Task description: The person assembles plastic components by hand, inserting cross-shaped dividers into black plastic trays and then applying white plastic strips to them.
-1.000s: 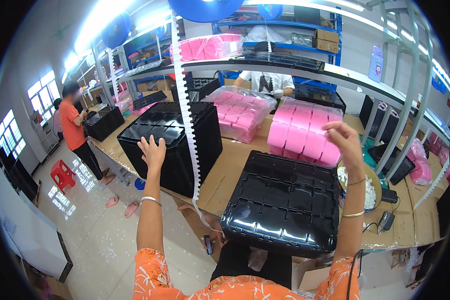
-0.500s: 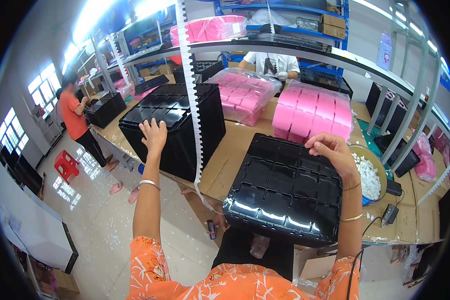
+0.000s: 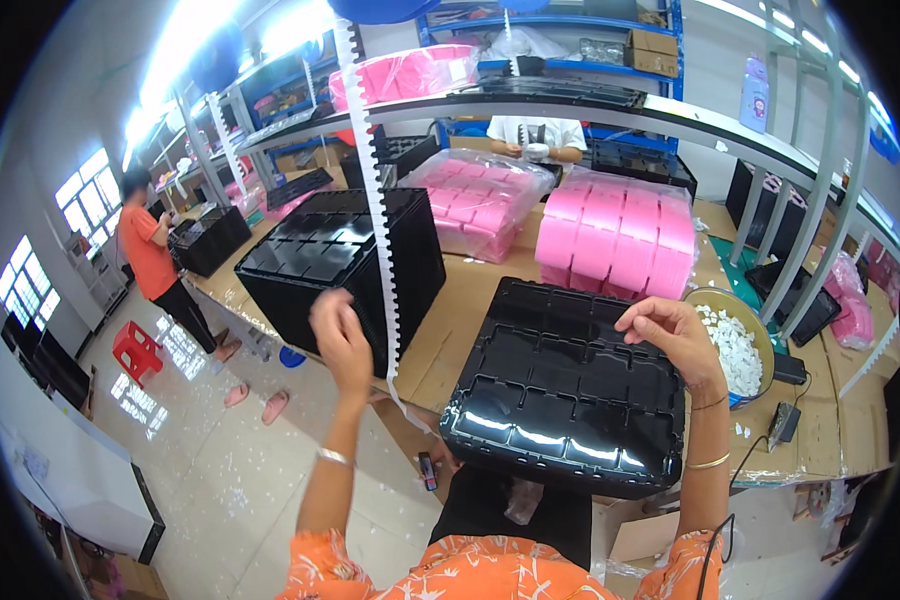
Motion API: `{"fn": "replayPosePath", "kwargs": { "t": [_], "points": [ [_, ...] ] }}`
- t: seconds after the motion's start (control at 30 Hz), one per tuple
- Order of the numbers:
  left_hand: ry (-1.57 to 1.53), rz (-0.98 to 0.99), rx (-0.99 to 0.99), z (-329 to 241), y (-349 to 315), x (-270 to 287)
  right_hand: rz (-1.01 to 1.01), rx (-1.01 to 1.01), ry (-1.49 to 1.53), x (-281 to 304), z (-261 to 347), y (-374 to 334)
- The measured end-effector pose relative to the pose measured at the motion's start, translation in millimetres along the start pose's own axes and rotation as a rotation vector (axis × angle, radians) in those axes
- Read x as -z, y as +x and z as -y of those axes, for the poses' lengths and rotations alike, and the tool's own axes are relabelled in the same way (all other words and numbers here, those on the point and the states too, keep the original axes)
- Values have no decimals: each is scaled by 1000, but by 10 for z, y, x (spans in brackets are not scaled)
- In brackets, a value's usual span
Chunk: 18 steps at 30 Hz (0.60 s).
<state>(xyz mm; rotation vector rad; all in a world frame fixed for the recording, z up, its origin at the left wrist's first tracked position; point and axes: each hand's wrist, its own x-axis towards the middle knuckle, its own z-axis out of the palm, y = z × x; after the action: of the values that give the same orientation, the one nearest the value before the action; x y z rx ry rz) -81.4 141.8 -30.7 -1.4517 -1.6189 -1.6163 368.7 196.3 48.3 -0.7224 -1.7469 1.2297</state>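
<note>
A low stack of glossy black compartment trays [image 3: 560, 385] sits in front of me at the table edge. My right hand [image 3: 673, 338] hovers over its far right part, thumb and fingertips pinched together; whatever is between them is too small to make out. To the left rises a taller stack of black trays [image 3: 410, 260]. My left hand [image 3: 342, 338] is in the air just in front of that stack, fingers bent inward and smeared by motion. Beside it hangs a white notched strip [image 3: 382, 220], which appears separate from the hand.
Pink slotted sheets [image 3: 615, 235] and a bagged pink bundle [image 3: 480, 200] lie behind the trays. A round bowl of white pieces [image 3: 738, 350] stands at right, near a black adapter [image 3: 782, 425]. A shelf rail [image 3: 610, 98] crosses above. Co-workers stand far left and opposite.
My left hand has left the top of the taller stack, moving right and toward me, its spread fingers now bent. My right hand stays pinched over the low stack. The view has shifted slightly.
</note>
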Motion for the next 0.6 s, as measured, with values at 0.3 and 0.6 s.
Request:
{"fn": "replayPosePath", "kwargs": {
  "t": [0.3,0.6],
  "points": [
    [103,188,551,775,-1219,-210,116,13,-11,-338,253,-151],
    [-506,375,865,554,-1251,8,298,-44,-32,-916,73,-172]
  ]
}}
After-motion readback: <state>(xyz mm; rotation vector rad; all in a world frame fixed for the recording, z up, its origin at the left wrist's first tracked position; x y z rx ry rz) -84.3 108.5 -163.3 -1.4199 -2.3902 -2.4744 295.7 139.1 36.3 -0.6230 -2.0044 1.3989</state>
